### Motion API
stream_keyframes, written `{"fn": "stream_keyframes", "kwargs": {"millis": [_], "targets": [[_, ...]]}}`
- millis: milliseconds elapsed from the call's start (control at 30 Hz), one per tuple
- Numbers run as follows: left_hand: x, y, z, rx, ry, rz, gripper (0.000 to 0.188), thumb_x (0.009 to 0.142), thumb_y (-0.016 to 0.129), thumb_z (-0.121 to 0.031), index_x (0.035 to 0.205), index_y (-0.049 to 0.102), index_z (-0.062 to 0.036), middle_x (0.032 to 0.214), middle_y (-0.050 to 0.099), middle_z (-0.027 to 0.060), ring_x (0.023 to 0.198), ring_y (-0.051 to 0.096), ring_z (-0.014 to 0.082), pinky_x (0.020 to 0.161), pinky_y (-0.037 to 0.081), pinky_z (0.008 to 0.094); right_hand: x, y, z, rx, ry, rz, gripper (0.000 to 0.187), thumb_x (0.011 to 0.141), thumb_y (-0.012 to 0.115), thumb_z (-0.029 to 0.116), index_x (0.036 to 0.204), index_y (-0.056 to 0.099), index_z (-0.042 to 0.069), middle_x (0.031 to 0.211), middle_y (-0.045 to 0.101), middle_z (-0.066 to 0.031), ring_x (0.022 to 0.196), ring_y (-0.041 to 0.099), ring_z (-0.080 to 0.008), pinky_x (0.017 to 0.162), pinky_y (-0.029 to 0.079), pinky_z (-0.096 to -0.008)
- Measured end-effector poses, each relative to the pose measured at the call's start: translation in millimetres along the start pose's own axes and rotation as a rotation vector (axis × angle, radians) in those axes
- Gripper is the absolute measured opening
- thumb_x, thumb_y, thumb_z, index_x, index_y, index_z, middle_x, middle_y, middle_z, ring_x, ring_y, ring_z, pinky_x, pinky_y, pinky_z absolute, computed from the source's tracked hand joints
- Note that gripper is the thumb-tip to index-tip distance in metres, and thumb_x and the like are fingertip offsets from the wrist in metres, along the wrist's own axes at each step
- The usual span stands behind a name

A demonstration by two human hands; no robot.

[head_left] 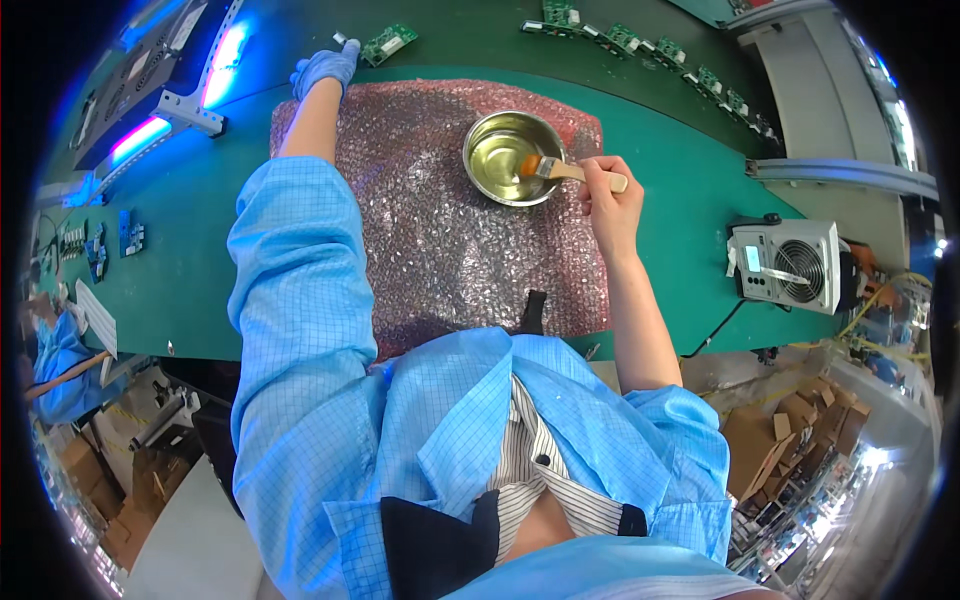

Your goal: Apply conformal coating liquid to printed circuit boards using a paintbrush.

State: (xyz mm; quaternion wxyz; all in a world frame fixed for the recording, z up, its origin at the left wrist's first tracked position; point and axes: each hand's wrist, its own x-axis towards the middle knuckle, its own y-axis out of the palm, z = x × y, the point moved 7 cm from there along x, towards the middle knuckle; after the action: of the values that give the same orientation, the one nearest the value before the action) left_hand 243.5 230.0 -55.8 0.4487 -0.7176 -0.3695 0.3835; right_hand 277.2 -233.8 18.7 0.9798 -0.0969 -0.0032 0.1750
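My right hand (611, 205), bare, is closed round the wooden handle of a flat brush (567, 171). Its orange-brown bristles reach over the inside of a round metal bowl (471, 140) with clear yellowish liquid in it; whether they touch the liquid I cannot tell. The bowl stands on a sheet of pinkish bubble wrap (420, 230). Stretched out to the far left, my left hand (325, 70) wears a blue glove, its fingers apart. It is beside a green circuit board (388, 45), and a small white piece (340, 38) shows at its fingertips.
Several green circuit boards (622, 40) lie in a row on the dark strip at the back. A dark machine frame with bright lights (140, 137) stands at left, near blue boards (131, 232). On the green table (680, 240) at right sits a fan unit (790, 262) with a cable.
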Motion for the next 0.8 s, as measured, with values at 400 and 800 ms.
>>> {"fn": "stream_keyframes", "kwargs": {"millis": [400, 800], "targets": [[9, 12, -52, 0.14, 0.318, -0.001, 0.051, 0.085, 0.046, -0.038, 0.117, 0.054, -0.0003, 0.113, 0.061, 0.017, 0.099, 0.063, 0.0268, 0.086, 0.048, 0.0384, -8, -45, 18, 0.067, 0.026, -0.059, 0.018, 0.089, 0.056, 0.018, 0.083, 0.059, 0.001, 0.058, 0.052, -0.0003, 0.047, 0.044, -0.0057, 0.041, 0.035, -0.0198], [-115, -3, 37, -1.819, 0.089, 0.783, 0.037, 0.088, 0.054, -0.011, 0.117, 0.042, 0.0091, 0.11, 0.054, 0.028, 0.106, 0.055, 0.0416, 0.08, 0.057, 0.0426, 5, -18, 26, -0.101, -0.064, 0.242, 0.015, 0.085, 0.063, 0.015, 0.095, 0.066, 0.004, 0.07, 0.059, 0.0001, 0.062, 0.053, -0.0066, 0.053, 0.042, -0.0209]]}}
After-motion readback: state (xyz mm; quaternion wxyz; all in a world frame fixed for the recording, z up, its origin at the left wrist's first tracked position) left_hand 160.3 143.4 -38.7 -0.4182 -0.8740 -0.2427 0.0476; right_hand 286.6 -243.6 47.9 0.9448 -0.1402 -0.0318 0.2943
